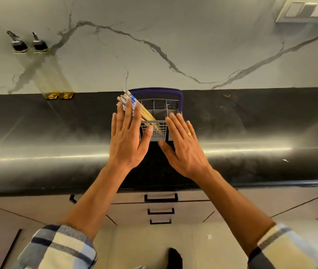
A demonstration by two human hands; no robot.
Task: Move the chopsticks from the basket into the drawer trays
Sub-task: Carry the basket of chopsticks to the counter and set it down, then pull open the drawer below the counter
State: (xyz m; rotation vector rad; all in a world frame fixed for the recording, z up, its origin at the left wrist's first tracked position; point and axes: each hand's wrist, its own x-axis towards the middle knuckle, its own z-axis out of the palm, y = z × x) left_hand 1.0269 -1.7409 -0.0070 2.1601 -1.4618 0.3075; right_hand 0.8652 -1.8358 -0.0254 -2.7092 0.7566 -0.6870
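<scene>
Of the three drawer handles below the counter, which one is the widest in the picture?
The top drawer handle, directly under the counter edge. The middle drawer handle and bottom drawer handle below it look progressively narrower.

Both hands, left [127, 140] and right [183, 144], spread flat over the basket [157, 131] holding chopsticks [146, 113] on the counter [251, 117]

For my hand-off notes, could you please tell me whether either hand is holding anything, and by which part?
Nothing is held. The left hand and right hand are open and flat, over the grey plastic basket of wooden chopsticks.
</scene>
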